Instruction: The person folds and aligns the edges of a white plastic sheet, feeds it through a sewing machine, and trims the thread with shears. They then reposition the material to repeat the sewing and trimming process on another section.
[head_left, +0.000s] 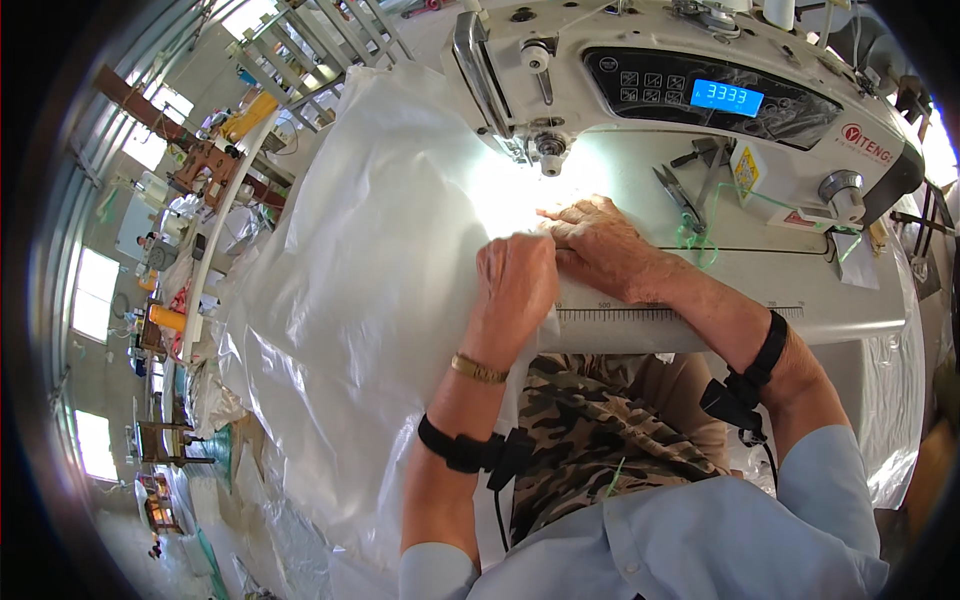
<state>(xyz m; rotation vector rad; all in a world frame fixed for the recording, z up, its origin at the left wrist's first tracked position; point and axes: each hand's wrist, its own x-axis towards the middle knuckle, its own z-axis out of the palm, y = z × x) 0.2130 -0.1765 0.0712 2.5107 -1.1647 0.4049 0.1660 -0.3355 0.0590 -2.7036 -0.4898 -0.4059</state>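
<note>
A large, glossy white translucent sheet (pixel 370 230) spreads over the left of the sewing machine (pixel 560 60) and hangs down beside my lap. At its right edge, just in front of the needle area, my left hand (pixel 518 280) is closed in a pinch on the sheet. My right hand (pixel 605 245) rests palm down on the machine bed, touching or nearly touching the left one. Its fingers stretch leftward, close below the presser foot area. Bright lamp glare washes out the needle and the sheet's edge there.
Thread snips (pixel 680 195) lie on the bed to the right, beside a tangle of green thread (pixel 700 240). A printed ruler scale (pixel 680 312) runs along the front edge. A lit display (pixel 727 97) is on the machine arm. A cluttered workbench (pixel 215 240) stands far left.
</note>
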